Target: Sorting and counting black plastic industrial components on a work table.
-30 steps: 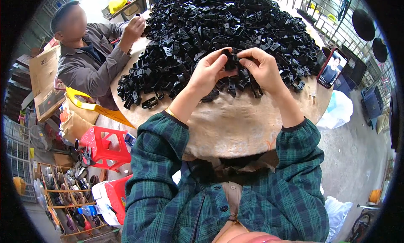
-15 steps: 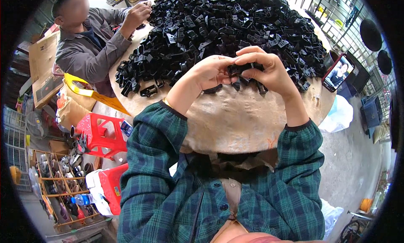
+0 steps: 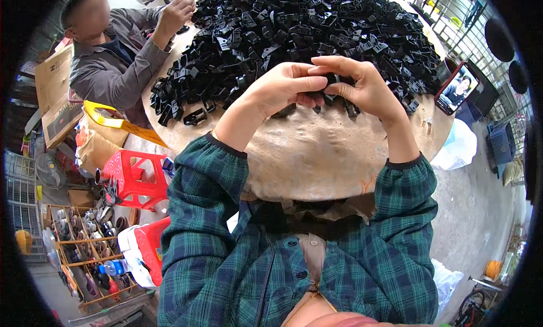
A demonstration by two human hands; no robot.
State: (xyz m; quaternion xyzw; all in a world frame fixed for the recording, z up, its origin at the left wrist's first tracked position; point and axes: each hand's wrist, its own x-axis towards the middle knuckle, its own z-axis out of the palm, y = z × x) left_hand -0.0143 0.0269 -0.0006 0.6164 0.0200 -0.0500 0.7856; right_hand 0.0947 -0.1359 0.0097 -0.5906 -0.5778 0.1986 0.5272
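A large heap of small black plastic parts (image 3: pixel 283 33) covers the far side of the round table. At the heap's near edge, my two hands meet around one black plastic part (image 3: pixel 330 79), mostly hidden by my fingers. My left hand (image 3: pixel 285 88) is closed at it, thumb lying across the top. From the other side my right hand (image 3: pixel 365 88) curves over, its thumb and fingers pinching toward the same part. A loose black part (image 3: pixel 195 117) lies at the heap's left edge.
The tan tabletop (image 3: pixel 311 157) curves in front of me. A phone (image 3: pixel 457 88) stands tilted at its right edge. At far left a co-worker (image 3: pixel 121 61) handles something small. Red stools (image 3: pixel 136 177), a yellow strip (image 3: pixel 121 123) and a shoe rack (image 3: pixel 90 253) are to the left.
My left thumb and fingers have shifted over the part, which is more covered now. The whole view has moved slightly; the co-worker's hands remain by the heap.
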